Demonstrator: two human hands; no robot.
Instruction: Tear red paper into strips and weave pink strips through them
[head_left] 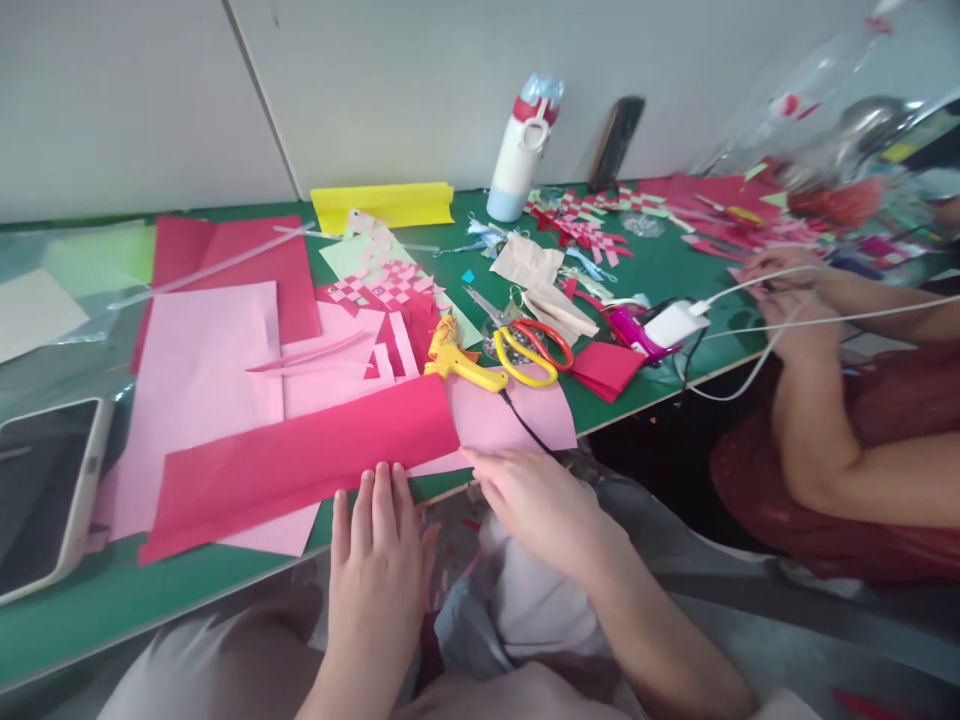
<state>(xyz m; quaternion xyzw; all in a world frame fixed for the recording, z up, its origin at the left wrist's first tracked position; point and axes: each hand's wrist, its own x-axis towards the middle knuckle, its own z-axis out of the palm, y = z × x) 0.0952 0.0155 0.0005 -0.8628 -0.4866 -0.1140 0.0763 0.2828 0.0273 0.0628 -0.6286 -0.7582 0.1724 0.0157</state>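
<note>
A long folded sheet of deep pink paper lies along the front of the green table. My left hand rests with its fingers stretched out, the fingertips on the sheet's front edge. My right hand is at the sheet's right end, its fingertips by the corner; whether it grips the paper is not clear. Light pink paper lies just beyond my right hand. Past the sheet are a yellow glue gun and scissors with red and yellow handles.
A phone lies at the left edge. Behind stand a white bottle and a dark upright object. Woven paper pieces lie mid-table. White cables run to a charger. Another person's hands work at the right.
</note>
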